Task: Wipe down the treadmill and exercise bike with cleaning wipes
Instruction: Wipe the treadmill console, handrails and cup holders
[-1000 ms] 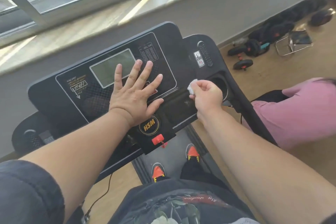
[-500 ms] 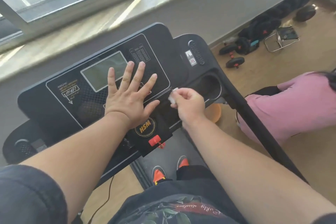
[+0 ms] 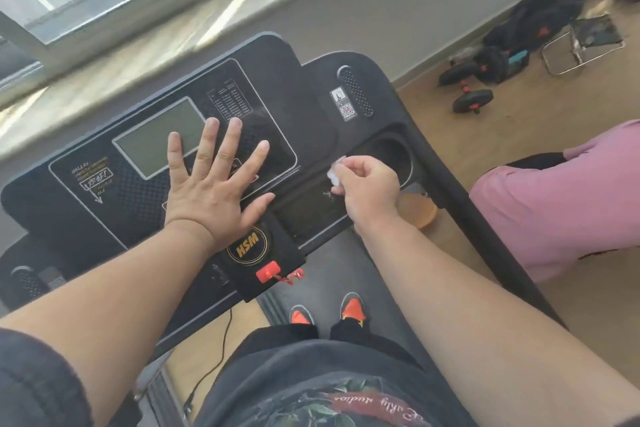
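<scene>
left hand: my left hand [image 3: 211, 194] is flat on the black plastic treadmill console [image 3: 145, 198], fingers spread wide and straight, holding nothing. Fingertips reach up over the lower right corner of the grey rectangular display screen [image 3: 161, 137], thumb points right toward the tray.

right hand: my right hand [image 3: 367, 189] has a small crumpled white cleaning wipe [image 3: 335, 177] pinched between thumb and curled fingers. Only a bit of the wipe sticks out on the left side of my fist.

wipe spot: the wipe sits right over the shallow dark tray, just left of the round black cup holder [image 3: 391, 156]. Can't quite tell if it's pressed on the surface or a hair above it, pic's kinda blurry there.

console bits: round gold-ringed HSM logo badge [image 3: 246, 246] just below my left wrist, red plastic safety key clip [image 3: 268, 271] under that.

me: standing on the dark treadmill belt [image 3: 332, 274], orange and black sneakers [image 3: 352, 307] poking out below.

around: black dumbbells with red collars [image 3: 465, 94] on the wooden floor by the wall, a person in pink clothing [image 3: 561, 194] off to my right, and a window ledge ahead of the console.
</scene>
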